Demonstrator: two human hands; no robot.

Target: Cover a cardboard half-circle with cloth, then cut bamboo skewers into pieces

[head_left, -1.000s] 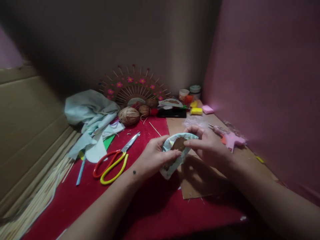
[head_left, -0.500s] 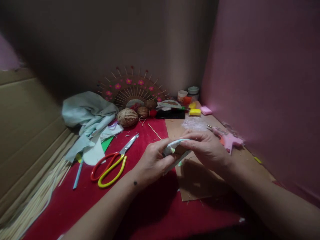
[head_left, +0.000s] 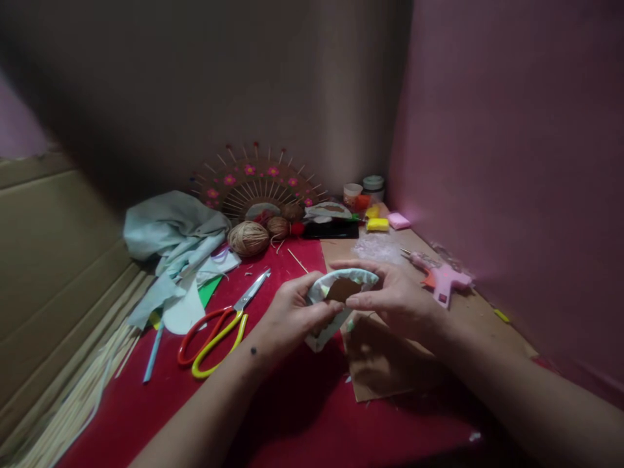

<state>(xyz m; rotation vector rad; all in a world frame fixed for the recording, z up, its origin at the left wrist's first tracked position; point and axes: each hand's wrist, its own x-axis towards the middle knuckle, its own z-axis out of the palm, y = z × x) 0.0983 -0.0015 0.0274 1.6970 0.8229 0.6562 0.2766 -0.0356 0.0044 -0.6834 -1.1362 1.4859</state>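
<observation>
Between both hands is a curved piece of cardboard [head_left: 342,290] with pale green cloth [head_left: 324,286] folded over its edge. My left hand [head_left: 292,312] grips its left side, thumb lying across the front. From the right, my right hand [head_left: 397,299] pinches it with the thumb on the brown cardboard face and the fingers behind. A strip of the cloth shows below the left thumb. The piece is held up over the red table cover [head_left: 292,403] and a brown cardboard sheet [head_left: 385,374].
Scissors [head_left: 221,335] with red and yellow handles lie left of my hands. At right rests a pink glue gun [head_left: 446,279]. Behind are a twine ball [head_left: 248,238], a decorated fan [head_left: 258,185] and a black phone-like slab [head_left: 331,230]. Cloth [head_left: 175,218] and thin sticks [head_left: 92,383] lie left.
My hands have turned the cloth-edged piece so that its brown face and curved rim show more. My right thumb has moved lower onto the cardboard. The view has shifted slightly.
</observation>
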